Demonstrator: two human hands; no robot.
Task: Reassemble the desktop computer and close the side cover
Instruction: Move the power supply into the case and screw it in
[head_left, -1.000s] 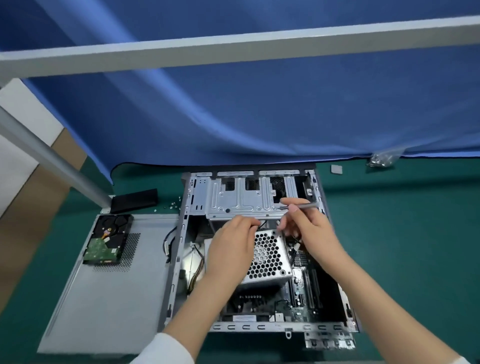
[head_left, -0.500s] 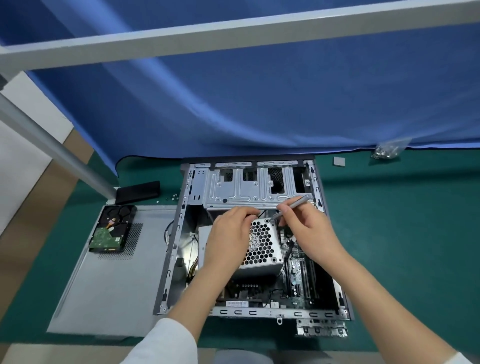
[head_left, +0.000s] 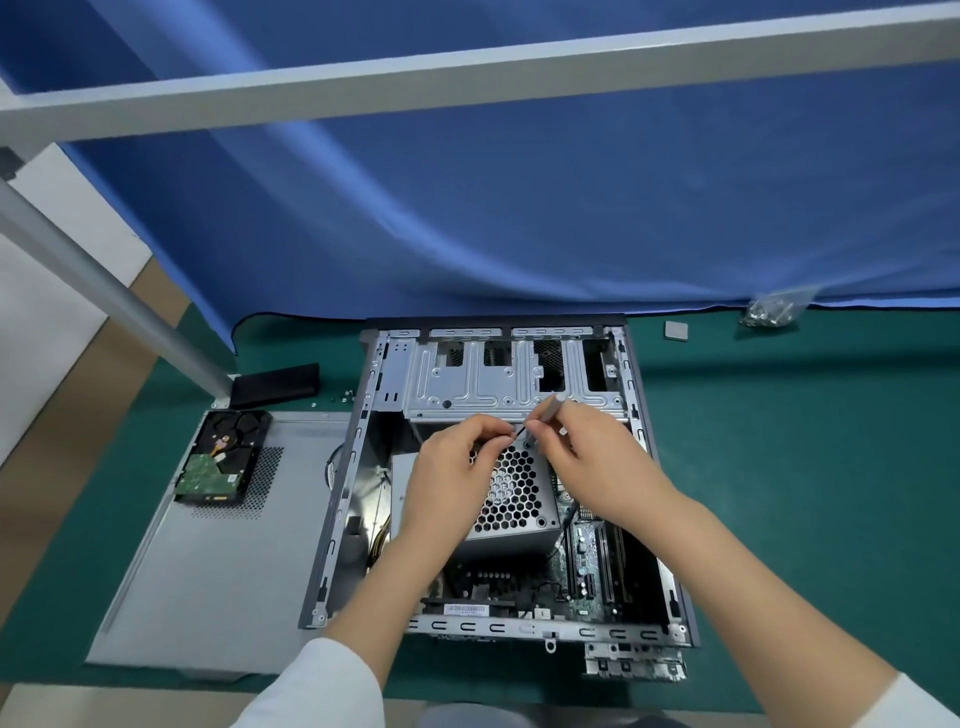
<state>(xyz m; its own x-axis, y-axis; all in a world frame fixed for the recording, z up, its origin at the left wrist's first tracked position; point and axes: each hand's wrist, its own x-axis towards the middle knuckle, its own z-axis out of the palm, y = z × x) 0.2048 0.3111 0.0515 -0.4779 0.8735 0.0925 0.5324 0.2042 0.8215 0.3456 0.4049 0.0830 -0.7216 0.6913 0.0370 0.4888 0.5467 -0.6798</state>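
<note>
Nearest the camera, two white sleeves reached forward over the open computer case (head_left: 343, 519), which lay on its side on the green mat (head_left: 805, 493). The left hand (head_left: 452, 483) rested on the perforated power supply (head_left: 514, 493) inside the case, its fingers curled and pinching something small near the unit's far corner; what it was could not be told. The right hand (head_left: 597, 462) gripped a slim grey screwdriver (head_left: 545, 410), tip angled down at that same corner. To the left lay the side cover (head_left: 208, 571), a hard drive (head_left: 223, 457) resting on it. Farther back sat a bag of screws (head_left: 774, 309) below the blue curtain (head_left: 519, 208).
</note>
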